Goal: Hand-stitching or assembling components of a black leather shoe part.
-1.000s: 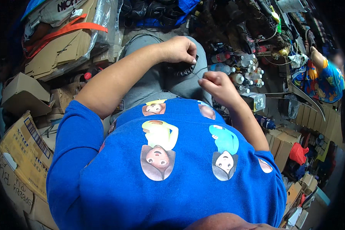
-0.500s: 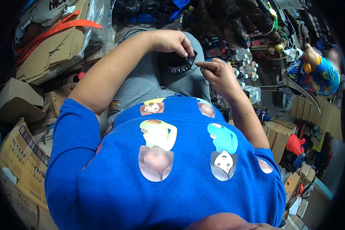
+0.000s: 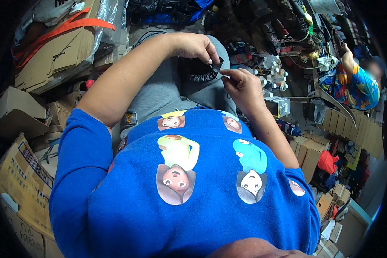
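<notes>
A black piece with a gathered, ruffled edge (image 3: 202, 77) rests over my lap, on grey trousers. My left hand (image 3: 198, 48) is closed on its upper corner, thumb and fingertips pinching the dark material. Close by on the right is my right hand (image 3: 247, 88). Its index finger reaches to the black corner, the thumb sits just below, and the other fingers are curled in. Whatever the right fingers may hold is too small or hidden to make out.
Several clear bottles with white caps (image 3: 276, 77) stand right of my knee. Flattened cardboard (image 3: 58, 56) with an orange strap leans at left, above an open box (image 3: 19, 112). A person in colourful clothing (image 3: 359, 86) sits at far right, near a curved metal strip (image 3: 342, 107).
My right hand has shifted slightly, its thumb lower and a little apart from the index finger. The left hand keeps its pinch. The person at right has moved slightly.
</notes>
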`<state>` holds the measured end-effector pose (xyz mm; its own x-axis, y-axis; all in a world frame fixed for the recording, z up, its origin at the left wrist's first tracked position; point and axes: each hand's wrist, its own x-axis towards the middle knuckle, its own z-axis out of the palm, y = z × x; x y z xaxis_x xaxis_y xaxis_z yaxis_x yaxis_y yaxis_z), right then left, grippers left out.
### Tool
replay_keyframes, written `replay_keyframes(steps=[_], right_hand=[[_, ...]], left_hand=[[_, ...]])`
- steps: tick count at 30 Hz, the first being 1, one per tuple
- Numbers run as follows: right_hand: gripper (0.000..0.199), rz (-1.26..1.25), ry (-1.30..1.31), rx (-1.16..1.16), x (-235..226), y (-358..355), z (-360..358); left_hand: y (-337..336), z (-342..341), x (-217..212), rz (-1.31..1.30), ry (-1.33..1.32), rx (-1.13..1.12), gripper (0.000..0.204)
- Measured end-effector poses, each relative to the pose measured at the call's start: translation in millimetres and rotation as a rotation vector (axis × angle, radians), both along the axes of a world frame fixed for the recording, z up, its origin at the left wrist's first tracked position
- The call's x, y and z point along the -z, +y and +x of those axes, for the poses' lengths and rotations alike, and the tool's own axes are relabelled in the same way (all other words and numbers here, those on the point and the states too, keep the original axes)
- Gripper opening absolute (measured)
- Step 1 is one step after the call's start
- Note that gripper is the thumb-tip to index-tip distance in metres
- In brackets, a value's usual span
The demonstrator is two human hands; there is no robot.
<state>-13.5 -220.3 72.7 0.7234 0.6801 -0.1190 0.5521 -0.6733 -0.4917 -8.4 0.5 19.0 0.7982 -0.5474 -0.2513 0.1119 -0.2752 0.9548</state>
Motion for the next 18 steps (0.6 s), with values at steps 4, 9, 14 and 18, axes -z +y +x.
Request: replay_keyframes(steps=[4,9,14,18], right_hand=[[0.015,-0.018,-0.154,-0.109,-0.4,3.7,7.1],[0.018,-0.030,-0.042,-0.165,-0.8,7.5,23.1],[0.017,0.114,0.550,-0.043,25.6,-13.8,52.5],[0.018,0.171,0.730,-0.002,39.5,-19.2,64.0]], left_hand=[[0.7,3.9,5.6,-0.044,-0.030,0.019,0.030],[-4.5,7.1,13.5,-0.010,-0.042,-0.007,0.027],[-3.6,8.4,15.8,-0.021,-0.169,0.052,0.027],[-6.6,10.6,12.4,0.038,-0.146,0.059,0.028]])
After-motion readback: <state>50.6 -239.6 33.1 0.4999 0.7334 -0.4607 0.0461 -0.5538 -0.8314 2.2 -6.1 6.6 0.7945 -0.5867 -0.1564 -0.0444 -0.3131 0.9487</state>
